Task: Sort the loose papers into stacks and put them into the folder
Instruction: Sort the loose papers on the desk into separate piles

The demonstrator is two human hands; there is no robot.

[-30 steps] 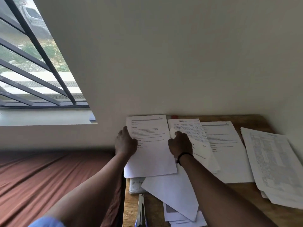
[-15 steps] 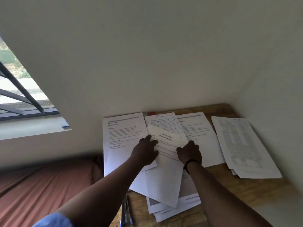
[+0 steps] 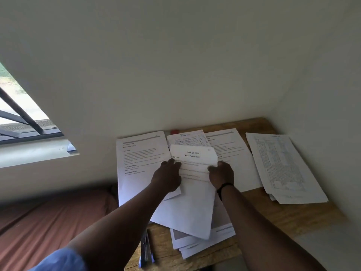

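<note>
A printed sheet with a centred title is lifted off the middle pile, its top edge raised. My left hand holds its left edge and my right hand grips its right edge. Under it lies a blank-backed sheet slanting toward me over a loose pile. A typed stack lies to the left, a handwritten page behind, another typed sheet to the right, and a stack of tables at far right. No folder is visible.
The papers lie on a wooden desk set in a wall corner. Blue pens lie at the desk's near left edge. A small red object sits by the back wall. A brown bedsheet spreads to the left, under a barred window.
My left hand left the left stack and moved right to the middle sheet. Both hands now hold the titled sheet, raised higher than before. The view has swung right and down.
</note>
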